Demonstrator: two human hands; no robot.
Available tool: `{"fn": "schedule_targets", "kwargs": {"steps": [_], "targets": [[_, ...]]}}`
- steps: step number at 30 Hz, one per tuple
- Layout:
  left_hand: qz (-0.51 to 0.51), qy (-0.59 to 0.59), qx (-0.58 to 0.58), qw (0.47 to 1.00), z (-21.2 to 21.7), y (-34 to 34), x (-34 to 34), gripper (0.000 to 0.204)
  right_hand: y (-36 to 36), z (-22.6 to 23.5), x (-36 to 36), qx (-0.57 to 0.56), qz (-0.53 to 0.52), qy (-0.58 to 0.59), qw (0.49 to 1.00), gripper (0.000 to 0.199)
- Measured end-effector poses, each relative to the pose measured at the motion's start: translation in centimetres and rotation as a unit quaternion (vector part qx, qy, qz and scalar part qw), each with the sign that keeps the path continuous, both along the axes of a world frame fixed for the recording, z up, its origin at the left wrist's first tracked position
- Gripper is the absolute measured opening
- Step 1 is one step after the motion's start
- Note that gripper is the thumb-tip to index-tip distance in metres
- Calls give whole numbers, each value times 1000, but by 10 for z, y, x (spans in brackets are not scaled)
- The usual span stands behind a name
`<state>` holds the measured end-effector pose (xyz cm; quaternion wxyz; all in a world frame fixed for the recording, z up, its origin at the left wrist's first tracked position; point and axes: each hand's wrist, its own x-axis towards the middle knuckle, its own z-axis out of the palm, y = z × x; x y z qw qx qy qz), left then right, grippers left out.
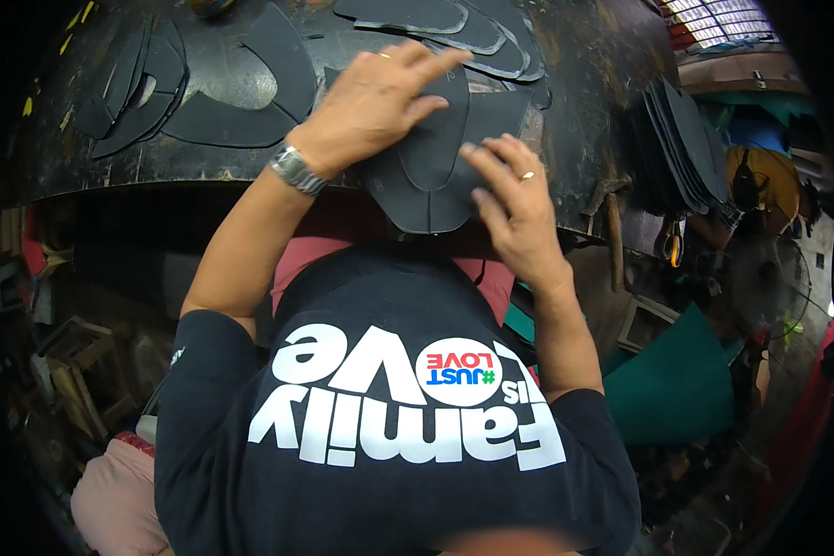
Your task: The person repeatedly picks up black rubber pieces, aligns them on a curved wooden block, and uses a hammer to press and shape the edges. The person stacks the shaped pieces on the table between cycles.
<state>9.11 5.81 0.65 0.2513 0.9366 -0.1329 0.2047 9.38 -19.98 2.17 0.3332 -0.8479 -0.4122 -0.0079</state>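
Note:
A dark grey U-shaped piece of sheet material (428,216), looking like a shoe upper, lies at the table's near edge with a short seam at its rounded end. A rounded tongue-like panel (429,157) sits within its curve. My left hand (380,102), with a ring and a metal watch on the wrist, is stretched over the upper part of these pieces, fingers extended. At the upper's right edge is my right hand (514,199), fingers apart and slightly blurred; whether it touches the material I cannot tell. Neither hand grips anything visible.
Similar U-shaped pieces (222,125) lie to the left on the dark worn table (250,167). Pale-edged panels (491,42) overlap at the back. A hammer (613,232), a stack of dark sheets (676,148) and orange-handled scissors (674,248) are right, with a fan (769,278) beyond.

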Motion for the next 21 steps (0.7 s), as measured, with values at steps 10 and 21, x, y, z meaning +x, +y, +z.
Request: {"fn": "schedule_targets", "kwargs": {"steps": [10,21], "targets": [[121,107,49,986,-4,65,-42,88,70,7,43,73,40,12,996,48],[46,61,-148,986,12,62,-54,72,120,-23,91,-4,54,-24,998,65]]}}
